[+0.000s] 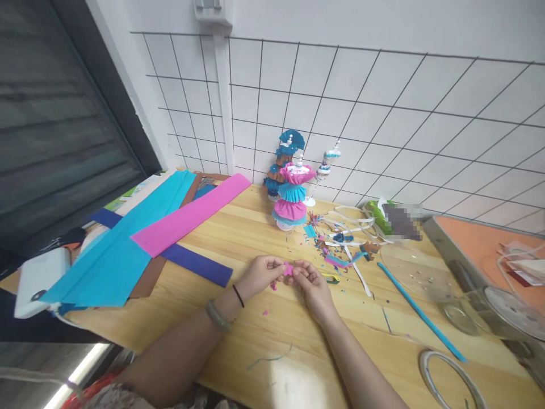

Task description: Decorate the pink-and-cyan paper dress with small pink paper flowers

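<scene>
A small pink paper piece [288, 269] with a notched outline is pinched between both hands, just over the wooden table. My left hand [264, 272], with a black band and a bangle on its wrist, grips the piece's left side. The fingers of my right hand [310, 284] hold its right side. More pink scraps [273, 286] lie under my left fingertips. A yellow tool [331, 278] lies partly hidden behind my right hand. Beyond the hands stands a small dress form [292, 196] in pink and blue pleated paper.
Two more decorated forms stand behind it, by the tiled wall. Sheets of blue paper [123, 244] and pink paper [193, 216] overlap at left. Colourful scraps [340, 238], a blue strip [419, 309], a tape roll [452, 378] and a clear plastic container [489, 309] are at right.
</scene>
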{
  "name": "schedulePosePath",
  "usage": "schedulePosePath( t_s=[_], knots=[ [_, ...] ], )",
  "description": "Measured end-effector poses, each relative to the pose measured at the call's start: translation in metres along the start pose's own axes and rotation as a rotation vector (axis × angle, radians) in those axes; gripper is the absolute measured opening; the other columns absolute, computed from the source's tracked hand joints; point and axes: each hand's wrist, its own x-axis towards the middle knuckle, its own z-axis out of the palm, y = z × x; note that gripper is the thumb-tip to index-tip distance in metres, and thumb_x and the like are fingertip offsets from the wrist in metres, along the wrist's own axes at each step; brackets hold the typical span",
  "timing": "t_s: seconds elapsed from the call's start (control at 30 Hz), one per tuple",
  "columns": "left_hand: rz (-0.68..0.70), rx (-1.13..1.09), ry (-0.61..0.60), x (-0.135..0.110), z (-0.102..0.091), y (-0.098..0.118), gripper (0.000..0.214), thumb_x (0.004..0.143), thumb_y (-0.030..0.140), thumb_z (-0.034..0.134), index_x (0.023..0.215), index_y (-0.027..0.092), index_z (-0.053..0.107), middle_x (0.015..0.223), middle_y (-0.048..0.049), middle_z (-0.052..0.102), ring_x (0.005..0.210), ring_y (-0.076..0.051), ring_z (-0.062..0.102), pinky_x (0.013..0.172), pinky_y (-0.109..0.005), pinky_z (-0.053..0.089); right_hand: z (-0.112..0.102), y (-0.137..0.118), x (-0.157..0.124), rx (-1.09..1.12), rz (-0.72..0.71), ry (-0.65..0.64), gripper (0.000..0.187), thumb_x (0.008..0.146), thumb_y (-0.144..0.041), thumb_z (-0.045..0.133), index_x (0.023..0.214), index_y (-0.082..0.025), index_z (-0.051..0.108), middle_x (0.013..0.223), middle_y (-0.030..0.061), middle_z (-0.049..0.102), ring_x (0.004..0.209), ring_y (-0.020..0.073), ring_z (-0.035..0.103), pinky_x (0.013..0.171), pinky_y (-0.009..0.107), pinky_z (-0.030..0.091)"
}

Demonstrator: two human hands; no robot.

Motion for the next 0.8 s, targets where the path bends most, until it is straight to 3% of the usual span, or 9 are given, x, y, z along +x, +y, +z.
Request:
schedulePosePath(
  t_s=[0.17, 0.27, 0.47, 0.63, 0.8],
  knots=[
    [-0.012, -0.136, 0.233, 0.011, -0.022, 0.002, 0.033, 0.07, 0.043, 0.062, 0.074, 0.011, 0.056, 0.066, -0.0055, 0.061, 0.055, -0.01, 0.057, 0.054, -0.023, 0.047, -0.001, -0.001, -0.001, -0.013, 0.012, -0.018, 0.033, 0.063, -0.034, 0.074, 0.087, -0.02, 0.057, 0.065, -0.0029, 0.06, 0.056, 0.0118, 0.056, 0.063, 0.028, 0.044],
    [-0.043, -0.093, 0.28, 0.015, -0.039, 0.005, 0.031, 0.074, 0.041, 0.058, 0.079, 0.011, 0.056, 0.077, -0.0092, 0.064, 0.063, -0.012, 0.061, 0.057, -0.023, 0.049, -0.001, -0.002, 0.0, -0.031, 0.02, -0.029, 0.033, 0.063, -0.034, 0.074, 0.087, -0.02, 0.057, 0.065, -0.0029, 0.06, 0.056, 0.0118, 0.055, 0.063, 0.028, 0.043],
    [-0.085, 0.222, 0.371, 0.02, -0.067, 0.001, 0.025, 0.071, 0.036, 0.06, 0.066, 0.012, 0.06, 0.06, -0.0043, 0.061, 0.047, -0.009, 0.051, 0.043, -0.019, 0.036, -0.003, -0.002, -0.001, -0.05, 0.022, -0.028, 0.031, 0.063, -0.034, 0.074, 0.085, -0.02, 0.058, 0.066, -0.0025, 0.059, 0.058, 0.0125, 0.055, 0.064, 0.028, 0.043],
    [-0.063, 0.558, 0.466, 0.017, -0.075, 0.001, 0.019, 0.067, 0.029, 0.061, 0.053, 0.017, 0.058, 0.056, -0.0031, 0.059, 0.06, -0.014, 0.054, 0.055, -0.023, 0.036, -0.003, -0.002, -0.002, -0.056, 0.022, -0.031, 0.03, 0.064, -0.033, 0.074, 0.086, -0.02, 0.058, 0.066, -0.0021, 0.059, 0.058, 0.0128, 0.055, 0.064, 0.029, 0.044],
    [-0.054, 0.76, 0.498, 0.016, -0.072, -0.001, 0.011, 0.071, 0.026, 0.056, 0.062, 0.019, 0.06, 0.068, -0.0062, 0.063, 0.074, -0.02, 0.057, 0.066, -0.026, 0.037, -0.005, 0.0, -0.001, -0.054, 0.022, -0.043, 0.029, 0.065, -0.032, 0.073, 0.086, -0.02, 0.058, 0.067, -0.0019, 0.059, 0.059, 0.0124, 0.055, 0.065, 0.029, 0.044]
  ],
)
